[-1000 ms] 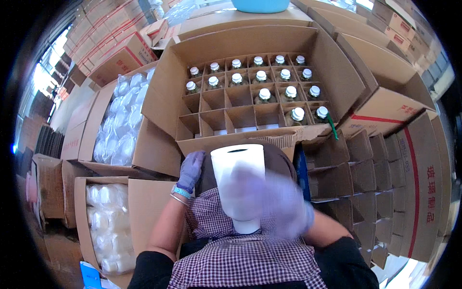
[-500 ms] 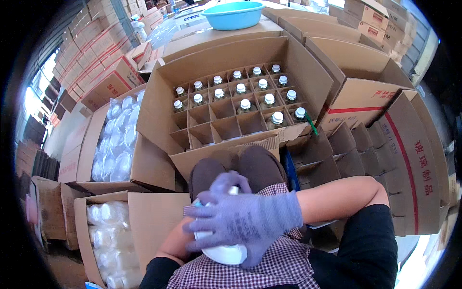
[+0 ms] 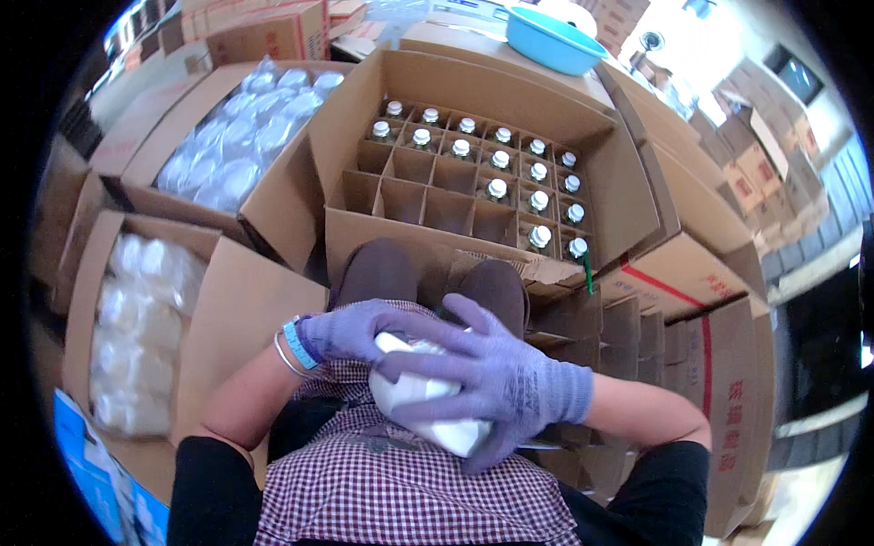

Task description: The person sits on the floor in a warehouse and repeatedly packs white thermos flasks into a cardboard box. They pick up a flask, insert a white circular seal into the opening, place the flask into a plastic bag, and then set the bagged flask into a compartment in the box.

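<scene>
In my lap I hold a white object [image 3: 410, 391], rounded with a narrow white end at its upper left; the fingers cover much of it, so I cannot tell its kind. My right hand [image 3: 510, 373], in a purple-grey knit glove, wraps its fingers across the object. Gloved alike, my left hand [image 3: 360, 329] closes on its narrow upper end, fingertips partly hidden behind the right hand. Just beyond my knees stands an open carton [image 3: 364, 238] with cardboard dividers. Several glass bottles [image 3: 496, 191] with white caps fill its back and right cells; several front-left cells hold none.
Left of me, two cartons hold plastic-wrapped clear pieces [image 3: 214, 168] and plastic-wrapped white pieces [image 3: 137, 337]. A blue basin [image 3: 555, 41] rests on a box at the back. On my right is another divided carton [image 3: 728, 400]. A green strip [image 3: 588, 273] hangs at the bottle carton's corner.
The view has swung to the right and tilted. My left hand has come out from behind the right one. The white object is turned, its narrow end now pointing to the upper left.
</scene>
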Tool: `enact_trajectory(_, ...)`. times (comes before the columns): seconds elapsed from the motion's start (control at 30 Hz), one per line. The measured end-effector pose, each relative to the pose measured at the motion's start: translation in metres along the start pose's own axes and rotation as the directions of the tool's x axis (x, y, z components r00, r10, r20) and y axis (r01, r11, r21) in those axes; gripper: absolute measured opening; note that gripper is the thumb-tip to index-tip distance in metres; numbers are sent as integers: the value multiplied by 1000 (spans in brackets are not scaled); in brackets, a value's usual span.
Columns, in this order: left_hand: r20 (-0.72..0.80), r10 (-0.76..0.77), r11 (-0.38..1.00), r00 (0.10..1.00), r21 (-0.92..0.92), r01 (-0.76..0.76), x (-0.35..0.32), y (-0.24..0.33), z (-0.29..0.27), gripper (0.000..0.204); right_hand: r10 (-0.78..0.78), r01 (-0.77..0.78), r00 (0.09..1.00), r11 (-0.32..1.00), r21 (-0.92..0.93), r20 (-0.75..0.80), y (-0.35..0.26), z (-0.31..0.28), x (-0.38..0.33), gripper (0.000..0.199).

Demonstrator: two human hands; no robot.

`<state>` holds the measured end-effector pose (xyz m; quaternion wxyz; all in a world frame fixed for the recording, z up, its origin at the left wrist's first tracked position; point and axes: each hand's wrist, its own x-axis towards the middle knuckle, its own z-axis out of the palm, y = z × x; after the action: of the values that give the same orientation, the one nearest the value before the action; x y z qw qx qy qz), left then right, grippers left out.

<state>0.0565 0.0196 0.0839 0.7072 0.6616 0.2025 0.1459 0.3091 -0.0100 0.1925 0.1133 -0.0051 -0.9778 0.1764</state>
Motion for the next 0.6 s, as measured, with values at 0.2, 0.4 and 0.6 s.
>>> enact_trajectory(0.2,-678,77,946,731,282,163,21,-17,113,99,906,-509,411,137,850,100,85,80,-80,54)
enact_trajectory(0.4,-77,192,970,978,-139,-201,-20,-29,6,91,253,-245,963,965,91,-96,13,11,-5,94)
enact_trajectory(0.6,-686,24,945,727,252,206,12,-16,111,93,876,-477,448,67,876,177,67,69,-67,73)
